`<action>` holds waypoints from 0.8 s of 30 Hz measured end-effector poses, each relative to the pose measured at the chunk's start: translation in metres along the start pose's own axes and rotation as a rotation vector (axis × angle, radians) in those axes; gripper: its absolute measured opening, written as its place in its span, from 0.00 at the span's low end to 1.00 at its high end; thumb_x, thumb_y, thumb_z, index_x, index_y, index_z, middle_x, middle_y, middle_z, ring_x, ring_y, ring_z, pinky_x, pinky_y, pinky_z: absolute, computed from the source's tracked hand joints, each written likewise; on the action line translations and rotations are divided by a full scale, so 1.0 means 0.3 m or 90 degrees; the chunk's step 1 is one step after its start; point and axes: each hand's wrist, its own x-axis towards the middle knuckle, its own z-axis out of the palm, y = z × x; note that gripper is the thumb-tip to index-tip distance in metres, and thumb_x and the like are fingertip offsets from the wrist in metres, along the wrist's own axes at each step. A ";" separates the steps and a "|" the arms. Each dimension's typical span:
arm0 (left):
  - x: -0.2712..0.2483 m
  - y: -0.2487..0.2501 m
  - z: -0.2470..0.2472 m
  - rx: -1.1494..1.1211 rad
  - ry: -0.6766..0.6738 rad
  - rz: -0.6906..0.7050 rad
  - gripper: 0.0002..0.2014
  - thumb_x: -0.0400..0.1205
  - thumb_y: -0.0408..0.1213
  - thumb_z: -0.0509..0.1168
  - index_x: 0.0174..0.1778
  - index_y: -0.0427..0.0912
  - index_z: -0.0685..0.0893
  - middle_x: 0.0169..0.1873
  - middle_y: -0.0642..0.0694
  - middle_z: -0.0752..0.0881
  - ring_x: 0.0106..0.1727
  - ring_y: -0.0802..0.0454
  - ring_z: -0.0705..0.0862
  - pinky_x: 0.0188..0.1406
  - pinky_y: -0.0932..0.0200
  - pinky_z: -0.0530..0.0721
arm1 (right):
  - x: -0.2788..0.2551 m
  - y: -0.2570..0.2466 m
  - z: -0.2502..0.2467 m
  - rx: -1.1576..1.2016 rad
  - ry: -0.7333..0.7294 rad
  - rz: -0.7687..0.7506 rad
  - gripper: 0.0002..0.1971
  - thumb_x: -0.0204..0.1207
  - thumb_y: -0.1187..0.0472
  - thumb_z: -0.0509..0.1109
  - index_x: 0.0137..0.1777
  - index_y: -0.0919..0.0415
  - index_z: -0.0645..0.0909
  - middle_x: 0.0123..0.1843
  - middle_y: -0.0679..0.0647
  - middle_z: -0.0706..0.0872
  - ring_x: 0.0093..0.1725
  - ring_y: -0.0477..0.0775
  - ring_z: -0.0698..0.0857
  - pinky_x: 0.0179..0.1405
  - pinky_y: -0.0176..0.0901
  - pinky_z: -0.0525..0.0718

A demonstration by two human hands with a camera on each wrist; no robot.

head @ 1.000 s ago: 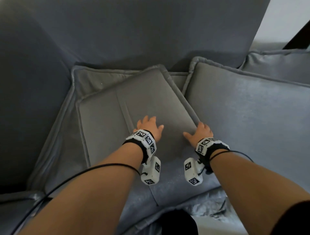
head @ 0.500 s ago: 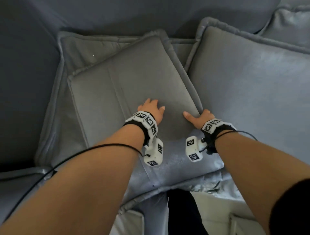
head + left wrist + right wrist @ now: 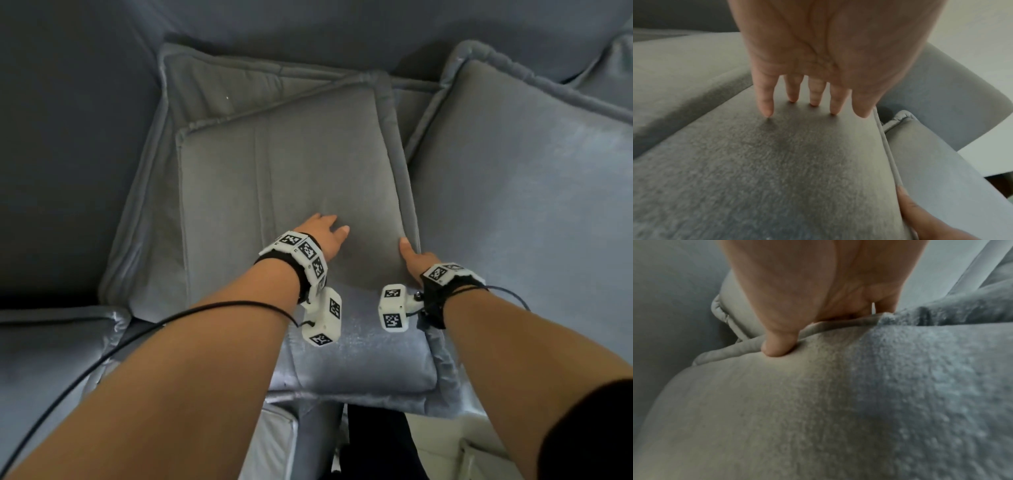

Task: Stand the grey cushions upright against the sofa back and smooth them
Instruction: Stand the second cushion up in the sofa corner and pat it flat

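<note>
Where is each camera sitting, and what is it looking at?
Head: on the head, looking down at the top cushion; both forearms, left hand and right hand show.
Left wrist: looks along the left hand; straight fingertips touch the cushion.
Right wrist: looks along the right hand; thumb on top, fingers tucked behind the piped edge.
Shared: both wrist views show this same cushion; the left one catches the right thumb.

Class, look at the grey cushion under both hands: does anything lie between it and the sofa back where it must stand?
Yes. A second grey cushion lies flat beneath and behind the top cushion, between it and the sofa back. The left hand rests on top; the right hand grips its right edge.
</note>
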 end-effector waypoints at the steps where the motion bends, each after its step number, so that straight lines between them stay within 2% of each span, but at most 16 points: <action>1: -0.022 -0.011 -0.009 -0.011 0.001 -0.001 0.30 0.87 0.55 0.50 0.84 0.47 0.58 0.86 0.44 0.54 0.86 0.45 0.55 0.85 0.48 0.55 | -0.023 -0.005 0.014 -0.004 0.003 0.001 0.48 0.74 0.26 0.47 0.79 0.66 0.64 0.78 0.67 0.71 0.75 0.67 0.73 0.78 0.57 0.65; 7: -0.172 -0.096 -0.070 -0.053 0.054 0.000 0.29 0.88 0.51 0.51 0.83 0.41 0.60 0.84 0.42 0.60 0.85 0.46 0.59 0.84 0.54 0.56 | -0.188 -0.046 0.066 -0.009 0.002 -0.050 0.43 0.80 0.32 0.39 0.80 0.66 0.65 0.80 0.66 0.69 0.78 0.64 0.70 0.80 0.54 0.61; 11: -0.305 -0.167 -0.131 -0.078 0.069 -0.021 0.28 0.88 0.51 0.50 0.83 0.41 0.62 0.83 0.42 0.64 0.84 0.45 0.62 0.83 0.52 0.58 | -0.349 -0.120 0.074 0.033 0.024 -0.101 0.39 0.82 0.35 0.41 0.77 0.66 0.70 0.77 0.66 0.73 0.75 0.64 0.73 0.76 0.52 0.64; 14: -0.415 -0.216 -0.167 -0.076 0.083 -0.039 0.29 0.88 0.51 0.49 0.83 0.40 0.62 0.82 0.42 0.65 0.83 0.44 0.63 0.82 0.51 0.59 | -0.495 -0.192 0.072 0.073 0.059 -0.161 0.36 0.85 0.40 0.41 0.77 0.67 0.68 0.77 0.67 0.72 0.75 0.64 0.73 0.74 0.51 0.66; 17: -0.541 -0.256 -0.210 -0.089 0.137 -0.044 0.29 0.88 0.51 0.51 0.83 0.39 0.62 0.82 0.41 0.65 0.83 0.43 0.64 0.81 0.52 0.59 | -0.630 -0.263 0.074 0.116 0.069 -0.248 0.31 0.87 0.45 0.44 0.78 0.69 0.66 0.77 0.66 0.72 0.76 0.62 0.73 0.70 0.46 0.70; 20: -0.685 -0.283 -0.282 -0.115 0.186 -0.028 0.29 0.88 0.50 0.52 0.83 0.38 0.62 0.83 0.41 0.64 0.83 0.45 0.63 0.80 0.55 0.58 | -0.782 -0.339 0.078 0.167 0.083 -0.336 0.29 0.87 0.46 0.47 0.78 0.68 0.67 0.77 0.63 0.73 0.75 0.59 0.73 0.64 0.41 0.73; 24: -0.832 -0.332 -0.387 -0.165 0.258 -0.014 0.30 0.86 0.52 0.55 0.83 0.43 0.64 0.82 0.43 0.65 0.83 0.45 0.64 0.80 0.54 0.60 | -0.943 -0.428 0.088 0.224 0.065 -0.413 0.28 0.87 0.47 0.48 0.78 0.66 0.67 0.77 0.61 0.74 0.75 0.58 0.74 0.62 0.40 0.74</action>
